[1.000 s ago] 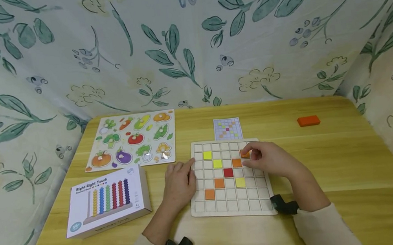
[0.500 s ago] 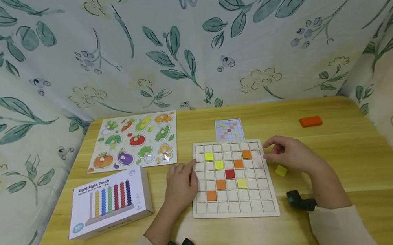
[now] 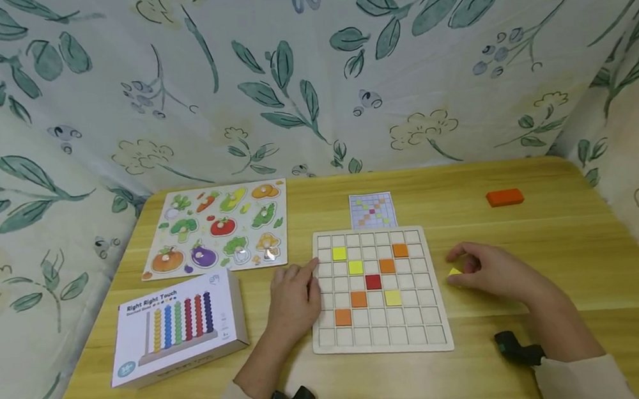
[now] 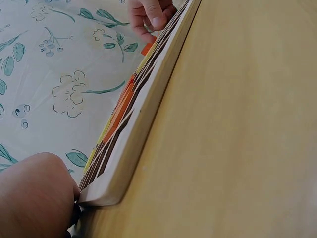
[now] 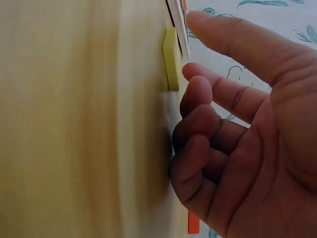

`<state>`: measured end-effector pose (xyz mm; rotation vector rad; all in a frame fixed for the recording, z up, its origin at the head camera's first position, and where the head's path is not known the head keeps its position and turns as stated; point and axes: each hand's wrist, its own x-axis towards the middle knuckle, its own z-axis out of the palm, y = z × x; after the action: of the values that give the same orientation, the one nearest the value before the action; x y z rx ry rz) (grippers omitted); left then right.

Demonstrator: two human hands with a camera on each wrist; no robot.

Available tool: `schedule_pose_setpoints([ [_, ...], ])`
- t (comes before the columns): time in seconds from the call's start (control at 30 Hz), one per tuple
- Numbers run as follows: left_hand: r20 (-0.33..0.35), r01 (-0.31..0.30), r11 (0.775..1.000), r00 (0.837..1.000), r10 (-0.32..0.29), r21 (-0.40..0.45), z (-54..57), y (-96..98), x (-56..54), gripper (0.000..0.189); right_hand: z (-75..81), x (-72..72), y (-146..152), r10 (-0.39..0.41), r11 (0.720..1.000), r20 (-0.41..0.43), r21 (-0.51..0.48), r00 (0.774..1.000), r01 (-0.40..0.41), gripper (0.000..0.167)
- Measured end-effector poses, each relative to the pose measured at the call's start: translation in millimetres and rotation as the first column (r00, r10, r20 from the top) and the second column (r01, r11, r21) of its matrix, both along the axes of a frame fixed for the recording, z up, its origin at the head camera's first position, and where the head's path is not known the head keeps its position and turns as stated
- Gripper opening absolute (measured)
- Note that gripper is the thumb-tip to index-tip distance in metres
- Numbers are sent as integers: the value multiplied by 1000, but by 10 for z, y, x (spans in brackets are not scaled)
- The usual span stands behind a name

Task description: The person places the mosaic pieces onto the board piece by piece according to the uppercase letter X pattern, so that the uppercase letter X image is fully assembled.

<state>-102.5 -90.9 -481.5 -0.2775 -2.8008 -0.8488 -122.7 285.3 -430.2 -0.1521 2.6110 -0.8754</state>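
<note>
A square wooden grid board point(image 3: 413, 332) lies mid-table with yellow, orange and red tiles in two crossing diagonals. My left hand point(image 3: 293, 301) rests at its left edge, index fingertip touching the rim; the left wrist view shows part of that hand point(image 4: 37, 196) by the board's corner. Right of the board, my right hand point(image 3: 494, 272) is over a loose yellow tile point(image 3: 454, 271), thumb and index finger on either side. In the right wrist view this tile point(image 5: 171, 59) lies on the table, with a gap between thumb and index finger and no grip visible.
Behind the board lies a printed pattern card point(image 3: 371, 211). An orange block point(image 3: 505, 197) sits at the back right. On the left are a vegetable puzzle board point(image 3: 213, 230) and a white bead-toy box point(image 3: 178, 329). A leaf-patterned cloth point(image 3: 306, 66) hangs behind the table.
My right hand has let go of an orange tile in the upper-right part of the grid and moved right to the loose yellow tile. The left hand has stayed in place.
</note>
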Motion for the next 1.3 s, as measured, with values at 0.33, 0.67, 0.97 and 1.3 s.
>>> schedule_pose_setpoints([
  [0.33,-10,1,1000,1000,-1,-1,-8,-1,-6,38,-7,123,104,-19,1000,-2,14,1000,19,39],
  [0.67,18,-1,1000,1000,1,0,1,-4,-11,39,-21,99,78,-30,999,3,34,1000,30,34],
  [0.97,4,1,1000,1000,-1,3,14,2,3,38,86,154,-141,51,997,13,-54,999,-51,31],
  [1.3,2,0,1000,1000,0,-5,3,-2,-3,38,163,268,-515,211,973,89,-116,973,-200,25],
])
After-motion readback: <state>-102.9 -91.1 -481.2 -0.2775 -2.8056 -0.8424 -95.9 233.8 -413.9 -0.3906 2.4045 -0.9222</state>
